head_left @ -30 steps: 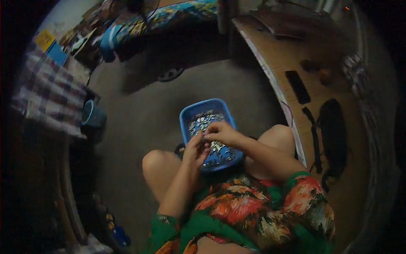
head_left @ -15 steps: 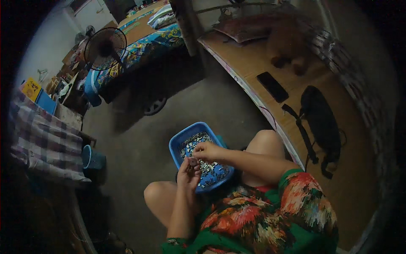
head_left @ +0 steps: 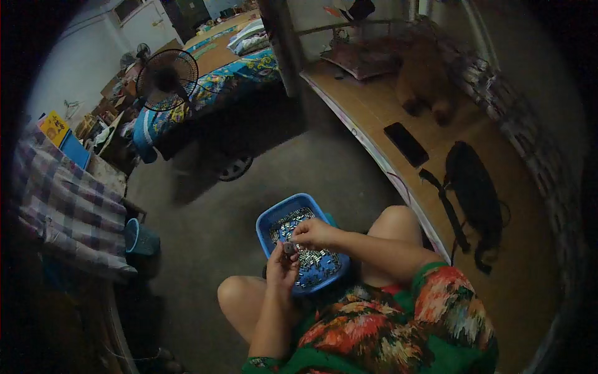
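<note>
A blue plastic basin (head_left: 264,228) sits in front of me near my knees, holding many small shiny metal cylinders (head_left: 313,257). Over its left part my left hand (head_left: 281,267) is closed on a small dark round piece (head_left: 289,247), held up between thumb and fingers. My right hand (head_left: 313,233) reaches across from the right, its thumb and fingertips pinched together right beside that piece. Whatever the right fingertips hold is too small to make out.
To my right runs a wooden platform (head_left: 386,118) with a black phone (head_left: 406,144), a black bag (head_left: 473,187) and a brown plush toy (head_left: 427,81). A fan (head_left: 167,80) stands by a bed at the far left. A bucket (head_left: 142,239) stands at the left beside a checkered cloth (head_left: 75,206).
The whole view has shifted a little, so everything sits slightly lower and to the right. My hands stay together over the basin, the left still holding the dark round piece.
</note>
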Available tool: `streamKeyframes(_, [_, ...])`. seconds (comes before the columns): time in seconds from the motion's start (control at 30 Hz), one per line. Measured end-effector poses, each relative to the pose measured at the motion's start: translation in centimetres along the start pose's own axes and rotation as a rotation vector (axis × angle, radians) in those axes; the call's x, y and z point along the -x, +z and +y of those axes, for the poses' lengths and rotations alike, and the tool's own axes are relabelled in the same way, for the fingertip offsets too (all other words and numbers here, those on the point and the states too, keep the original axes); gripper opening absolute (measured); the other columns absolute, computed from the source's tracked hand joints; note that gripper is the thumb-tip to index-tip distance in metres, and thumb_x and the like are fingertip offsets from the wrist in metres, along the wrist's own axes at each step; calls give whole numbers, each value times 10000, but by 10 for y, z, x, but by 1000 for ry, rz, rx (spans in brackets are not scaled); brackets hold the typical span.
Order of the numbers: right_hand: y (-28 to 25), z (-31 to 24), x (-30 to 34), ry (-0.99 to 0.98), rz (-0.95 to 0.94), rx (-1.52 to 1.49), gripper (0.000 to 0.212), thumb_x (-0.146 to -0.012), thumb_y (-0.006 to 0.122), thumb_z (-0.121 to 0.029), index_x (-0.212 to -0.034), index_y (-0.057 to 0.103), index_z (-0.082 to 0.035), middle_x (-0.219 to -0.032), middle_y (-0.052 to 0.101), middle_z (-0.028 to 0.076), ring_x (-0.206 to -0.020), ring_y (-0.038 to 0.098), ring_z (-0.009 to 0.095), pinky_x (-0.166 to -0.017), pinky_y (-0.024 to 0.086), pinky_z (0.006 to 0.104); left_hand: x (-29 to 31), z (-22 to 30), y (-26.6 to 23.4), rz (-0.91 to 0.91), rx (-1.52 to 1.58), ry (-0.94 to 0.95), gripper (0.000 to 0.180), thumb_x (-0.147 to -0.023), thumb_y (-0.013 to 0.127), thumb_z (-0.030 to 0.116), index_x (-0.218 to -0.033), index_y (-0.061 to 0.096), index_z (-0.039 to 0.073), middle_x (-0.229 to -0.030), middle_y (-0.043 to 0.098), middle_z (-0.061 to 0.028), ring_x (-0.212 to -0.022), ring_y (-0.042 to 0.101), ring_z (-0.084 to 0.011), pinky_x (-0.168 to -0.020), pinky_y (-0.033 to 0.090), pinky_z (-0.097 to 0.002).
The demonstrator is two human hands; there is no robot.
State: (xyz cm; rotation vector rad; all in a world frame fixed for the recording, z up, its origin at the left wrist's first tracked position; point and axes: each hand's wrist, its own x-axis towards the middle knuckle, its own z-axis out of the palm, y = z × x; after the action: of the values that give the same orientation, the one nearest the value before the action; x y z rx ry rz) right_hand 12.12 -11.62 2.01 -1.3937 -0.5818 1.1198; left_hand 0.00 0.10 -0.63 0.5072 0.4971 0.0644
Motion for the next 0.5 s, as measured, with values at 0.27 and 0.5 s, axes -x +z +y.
streamKeyframes(0.27, [-4, 6, -4, 81, 16, -175, 160, -819, 515, -148, -946, 529, -51, -745, 547, 18, -486, 430, 59, -408, 324, 177, 0, -2, 0, 5, -3, 7, 252, -834, 507, 313, -857, 503, 63, -731, 532, -82, -572, 467, -130, -473, 378, -211])
streamKeyframes(0.5, [-2, -3, 3, 66, 28, -151, 145, -806, 538, -157, -907, 532, -53, -712, 552, 15, -489, 429, 56, -411, 326, 183, 4, -1, 7, -31, -6, 12, 247, -837, 504, 313, -852, 498, 66, -730, 529, -78, -580, 467, -128, -484, 381, -210])
